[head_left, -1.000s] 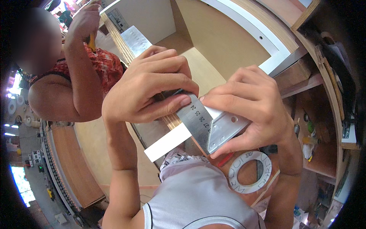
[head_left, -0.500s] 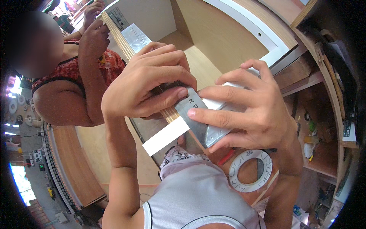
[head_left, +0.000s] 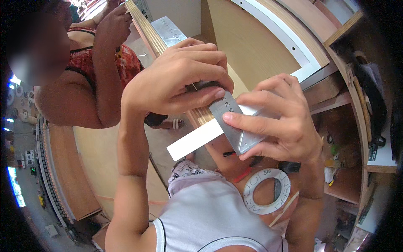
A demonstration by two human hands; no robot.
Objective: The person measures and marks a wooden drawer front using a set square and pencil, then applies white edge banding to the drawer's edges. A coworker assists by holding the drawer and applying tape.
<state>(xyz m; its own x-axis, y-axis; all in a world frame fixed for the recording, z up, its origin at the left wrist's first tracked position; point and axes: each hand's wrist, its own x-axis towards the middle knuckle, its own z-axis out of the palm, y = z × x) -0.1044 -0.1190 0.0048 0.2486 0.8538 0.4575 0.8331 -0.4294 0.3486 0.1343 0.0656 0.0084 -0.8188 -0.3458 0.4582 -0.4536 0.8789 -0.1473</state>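
Observation:
A grey metal plate (head_left: 229, 122) with printed marks lies across the layered plywood edge (head_left: 200, 117) of a panel. A white flat strip (head_left: 195, 140) sticks out from under it toward the lower left. My left hand (head_left: 180, 80) is closed over the edge, its thumb pressing the plate's upper end; a dark thing beneath its curled fingers is mostly hidden. With thumb and fingers, my right hand (head_left: 283, 119) holds the plate's lower right part, index fingertip on its face. A white piece (head_left: 250, 110) shows under the right fingers.
Another marked metal plate (head_left: 168, 31) sits farther along the edge, beside an open cabinet box (head_left: 252, 46). A co-worker in a red top (head_left: 121, 63) is at left. A white ring (head_left: 250, 197) and a red-handled tool (head_left: 241, 174) lie near my body. Wooden shelves (head_left: 352, 180) stand right.
The view has shifted, so my hands and the plate appear a little farther right. Both hands keep their hold, and the white strip still sticks out from under the plate.

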